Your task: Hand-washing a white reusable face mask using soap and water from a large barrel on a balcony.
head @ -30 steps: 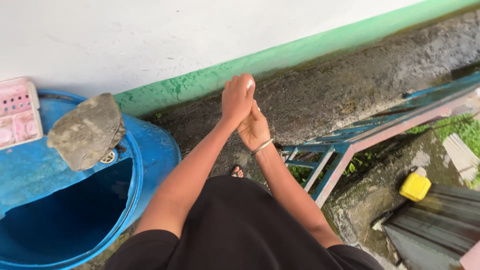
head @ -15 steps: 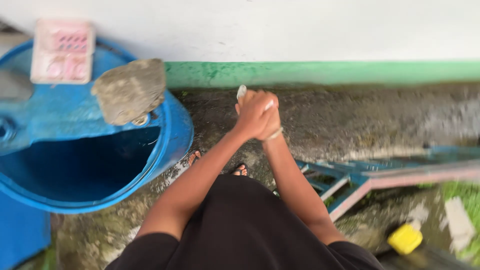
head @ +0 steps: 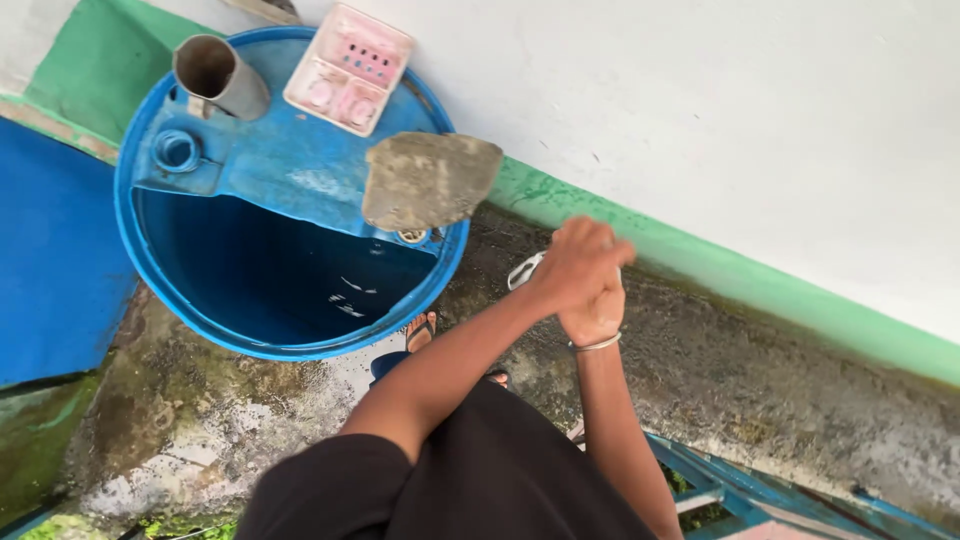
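Our left hand (head: 578, 262) and right hand (head: 597, 308) are clasped together over the wet concrete floor (head: 750, 390), closed around a small pale object (head: 523, 270). Just beyond stands the blue barrel (head: 290, 345), its lid bearing a flat stone (head: 428, 180).

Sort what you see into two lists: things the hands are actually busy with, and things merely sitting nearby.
In hand:
- left hand clasped over right hand
- small whitish object sticking out between them; what it is cannot be told
- thin silver bangle on the right wrist

Lying about:
- big blue plastic drum
- flat grey stone
- pink plastic tray
- grey metal cup
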